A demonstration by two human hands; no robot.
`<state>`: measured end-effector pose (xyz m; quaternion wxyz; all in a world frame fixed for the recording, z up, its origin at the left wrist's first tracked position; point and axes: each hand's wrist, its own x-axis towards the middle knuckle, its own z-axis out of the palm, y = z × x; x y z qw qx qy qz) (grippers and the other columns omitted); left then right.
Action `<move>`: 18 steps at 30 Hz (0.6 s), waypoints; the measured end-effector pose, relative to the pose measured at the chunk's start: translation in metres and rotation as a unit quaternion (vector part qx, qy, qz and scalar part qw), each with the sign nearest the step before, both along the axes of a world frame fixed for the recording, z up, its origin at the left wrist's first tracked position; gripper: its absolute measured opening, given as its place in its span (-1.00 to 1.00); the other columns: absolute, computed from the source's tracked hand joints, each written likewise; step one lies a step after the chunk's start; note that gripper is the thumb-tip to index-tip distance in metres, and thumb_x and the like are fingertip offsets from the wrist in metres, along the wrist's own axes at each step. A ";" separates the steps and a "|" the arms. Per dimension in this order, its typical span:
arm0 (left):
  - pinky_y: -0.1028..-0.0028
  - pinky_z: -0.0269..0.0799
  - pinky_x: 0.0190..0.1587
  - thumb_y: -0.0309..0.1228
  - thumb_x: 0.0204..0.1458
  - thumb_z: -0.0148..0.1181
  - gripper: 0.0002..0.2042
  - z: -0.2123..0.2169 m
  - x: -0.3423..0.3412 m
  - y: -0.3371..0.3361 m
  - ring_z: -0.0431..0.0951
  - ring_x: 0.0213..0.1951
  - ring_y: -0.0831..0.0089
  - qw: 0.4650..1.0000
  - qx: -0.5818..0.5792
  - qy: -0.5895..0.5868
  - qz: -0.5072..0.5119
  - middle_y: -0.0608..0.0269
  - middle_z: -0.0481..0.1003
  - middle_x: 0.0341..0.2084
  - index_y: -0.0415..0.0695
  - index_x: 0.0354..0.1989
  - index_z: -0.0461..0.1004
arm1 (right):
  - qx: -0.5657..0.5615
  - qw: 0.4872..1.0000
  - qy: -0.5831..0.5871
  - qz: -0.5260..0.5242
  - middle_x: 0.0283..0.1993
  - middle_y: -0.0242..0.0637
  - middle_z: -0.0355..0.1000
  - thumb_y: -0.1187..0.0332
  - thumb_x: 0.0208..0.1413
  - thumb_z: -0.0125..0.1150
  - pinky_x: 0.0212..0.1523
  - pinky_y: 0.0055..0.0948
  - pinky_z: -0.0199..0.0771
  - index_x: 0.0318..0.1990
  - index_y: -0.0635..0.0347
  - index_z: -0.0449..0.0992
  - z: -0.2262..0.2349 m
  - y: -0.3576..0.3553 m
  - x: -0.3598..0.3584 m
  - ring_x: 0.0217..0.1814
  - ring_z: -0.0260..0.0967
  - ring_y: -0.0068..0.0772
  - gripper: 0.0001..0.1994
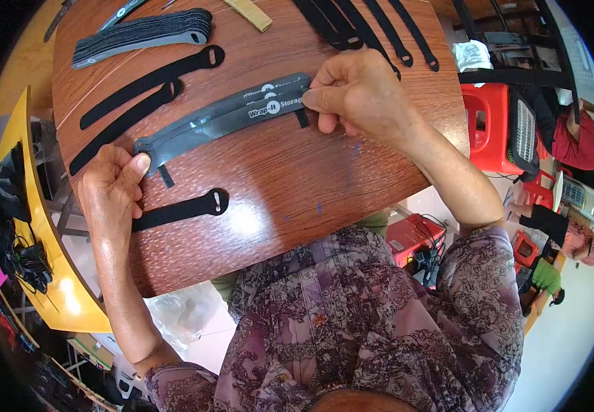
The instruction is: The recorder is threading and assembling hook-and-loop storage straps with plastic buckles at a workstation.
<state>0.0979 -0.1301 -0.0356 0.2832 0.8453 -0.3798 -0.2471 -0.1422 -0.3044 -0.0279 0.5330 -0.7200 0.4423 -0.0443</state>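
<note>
The person's patterned purple blouse (372, 323) fills the lower part of the view, with both bare forearms reaching up from it onto a round wooden table (290, 172). A bundle of grey straps (225, 113) lies slantwise across the tabletop, spanning between the two hands. The left hand (108, 189) pinches the bundle's lower, looped end between thumb and curled fingers, at the table's left edge. The right hand (359, 93) is closed on the upper end, thumb and forefinger pressing the printed tips together. Just below the left hand a single black strap (184, 209) lies flat, touching the hand's side. Two more black straps (142, 93) rest above the bundle, and a stack of grey straps (142, 33) sits further up. A yellow tray (46, 240) stands beside the table at left, and a red plastic stool (493, 127) at right.
</note>
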 end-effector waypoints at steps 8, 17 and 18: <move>0.67 0.05 -0.85 -0.48 -0.06 0.21 -0.83 -0.001 -0.001 0.000 0.21 -0.85 0.66 1.000 -0.012 0.005 0.005 0.33 0.25 -0.86 -0.19 -0.62 0.38 | 0.014 1.000 0.000 -0.008 -0.70 -0.27 0.40 0.45 -0.07 0.20 -0.81 -0.70 0.06 -0.53 0.36 0.47 -0.001 -0.004 0.000 -0.81 0.15 -0.71 -0.87; 0.67 0.06 -0.84 -0.47 -0.06 0.22 -0.81 0.002 -0.004 -0.002 0.21 -0.85 0.66 1.000 -0.003 0.011 0.016 0.34 0.26 -0.86 -0.20 -0.63 0.36 | 0.008 1.000 0.011 -0.003 -0.70 -0.27 0.40 0.44 -0.09 0.20 -0.82 -0.71 0.04 -0.55 0.33 0.47 0.000 -0.005 0.001 -0.81 0.14 -0.72 -0.87; 0.67 0.07 -0.84 -0.47 -0.06 0.22 -0.81 0.002 -0.003 -0.002 0.22 -0.85 0.65 1.000 0.002 0.004 0.007 0.33 0.26 -0.86 -0.20 -0.62 0.37 | 0.006 1.000 0.018 -0.005 -0.70 -0.27 0.39 0.45 -0.09 0.20 -0.82 -0.71 0.03 -0.56 0.33 0.46 0.001 -0.005 0.002 -0.81 0.14 -0.72 -0.87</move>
